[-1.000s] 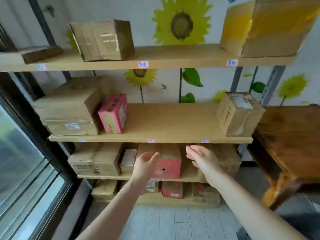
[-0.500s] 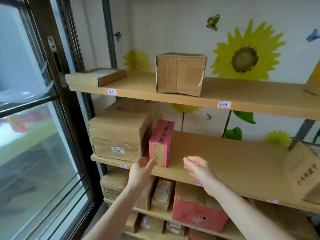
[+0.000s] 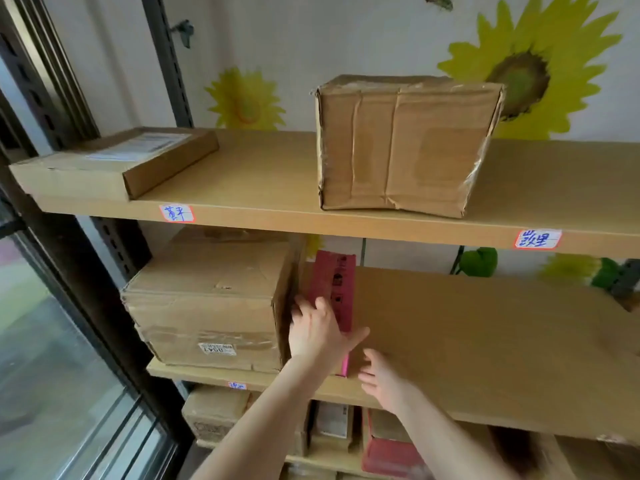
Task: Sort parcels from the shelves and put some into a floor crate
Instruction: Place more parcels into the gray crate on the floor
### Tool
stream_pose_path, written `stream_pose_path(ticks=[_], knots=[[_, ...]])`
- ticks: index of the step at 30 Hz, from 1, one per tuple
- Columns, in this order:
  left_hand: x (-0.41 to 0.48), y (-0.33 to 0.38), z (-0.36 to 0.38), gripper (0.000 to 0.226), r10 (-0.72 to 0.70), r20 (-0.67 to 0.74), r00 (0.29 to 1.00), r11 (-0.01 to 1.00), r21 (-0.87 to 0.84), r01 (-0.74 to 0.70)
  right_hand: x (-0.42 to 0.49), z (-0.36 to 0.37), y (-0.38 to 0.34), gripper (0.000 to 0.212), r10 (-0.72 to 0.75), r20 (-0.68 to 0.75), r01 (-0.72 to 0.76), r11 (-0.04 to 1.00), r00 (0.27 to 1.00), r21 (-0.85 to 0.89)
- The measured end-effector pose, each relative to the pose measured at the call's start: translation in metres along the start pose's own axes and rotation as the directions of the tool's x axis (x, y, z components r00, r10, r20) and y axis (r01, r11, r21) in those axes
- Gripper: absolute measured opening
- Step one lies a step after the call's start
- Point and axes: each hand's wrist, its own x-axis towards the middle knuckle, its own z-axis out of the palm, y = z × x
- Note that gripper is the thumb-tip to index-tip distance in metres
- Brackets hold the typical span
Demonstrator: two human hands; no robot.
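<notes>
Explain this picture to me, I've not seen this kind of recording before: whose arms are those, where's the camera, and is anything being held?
There is no machine here: a person sorts parcels with bare hands, and the one camera sits on their head, looking forward and down, so the arms enter from the bottom. The top shelf carries a flat parcel and a taped carton. On the middle shelf a large carton stands beside a narrow pink box. The left hand lies spread over the pink box's near end, fingers fairly straight, not closed round it. The right hand, fingers straight, is at the box's lower right corner; whether it touches is unclear. Nothing is lifted yet.
</notes>
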Motion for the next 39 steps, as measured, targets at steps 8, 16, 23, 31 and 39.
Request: stream_pose_path(ticks=[8,16,23,31,39], knots=[[0.004,-0.009,-0.017,0.051,-0.009,-0.056,0.998,0.907,-0.421,-0.015,-0.016,-0.003,0.004,0.041,-0.022,-0.001,0.022,0.967,1.0,0.254],[-0.018,-0.038,-0.016,0.024,0.07,0.112,0.991,0.516,-0.855,0.06,-0.063,-0.043,-0.013,0.028,-0.296,-0.049,0.299,0.949,0.954,0.103],[-0.024,-0.034,-0.001,0.026,0.124,0.163,0.979,0.533,-0.843,0.073,-0.081,-0.059,-0.017,0.029,-0.412,-0.073,0.407,0.911,0.908,-0.073],[-0.059,0.001,0.031,0.022,0.212,0.132,0.968,0.528,-0.849,0.0,-0.116,-0.09,0.014,0.007,-0.436,-0.251,0.44,0.897,0.864,-0.047],[-0.159,0.082,0.089,0.017,0.408,0.252,0.878,0.61,-0.79,-0.057,-0.188,-0.188,0.104,0.013,-0.288,-0.571,0.365,0.931,0.768,0.021]])
